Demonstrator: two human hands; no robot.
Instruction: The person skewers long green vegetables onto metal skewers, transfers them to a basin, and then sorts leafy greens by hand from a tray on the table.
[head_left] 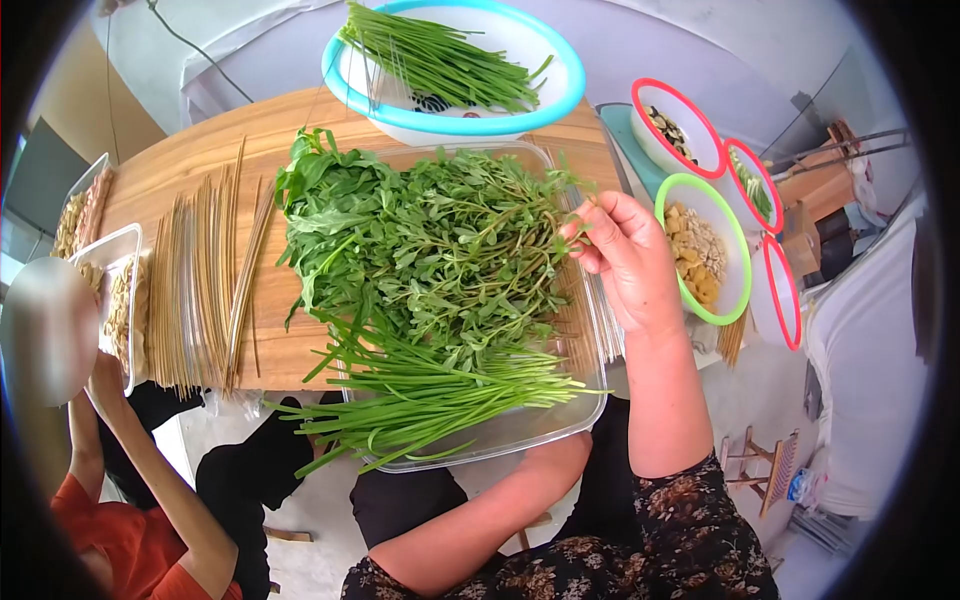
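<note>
Wooden table (pixel 270 345) | right hand (pixel 625 255) fingers (pixel 578 232) pinch leafy greens (pixel 430 240) sprig (tray's right edge) | left hand hidden

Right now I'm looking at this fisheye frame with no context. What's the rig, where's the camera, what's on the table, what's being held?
There is no machine here: a person works with two bare hands, and the single picture comes from a camera worn on their head, looking forward and down. That is why the edges curve.

The right hand is raised over a clear plastic tray, its fingertips pinching a sprig of the leafy greens piled there. Long thin green stalks lie at the tray's near end. The left hand is hidden under the tray; only its forearm shows.

The tray sits on a wooden table. Left of it lies a row of bamboo skewers. Behind it is a blue-rimmed bowl holding more stalks. To the right are smaller bowls with red and green rims.

Another person in an orange top sits at lower left.
</note>
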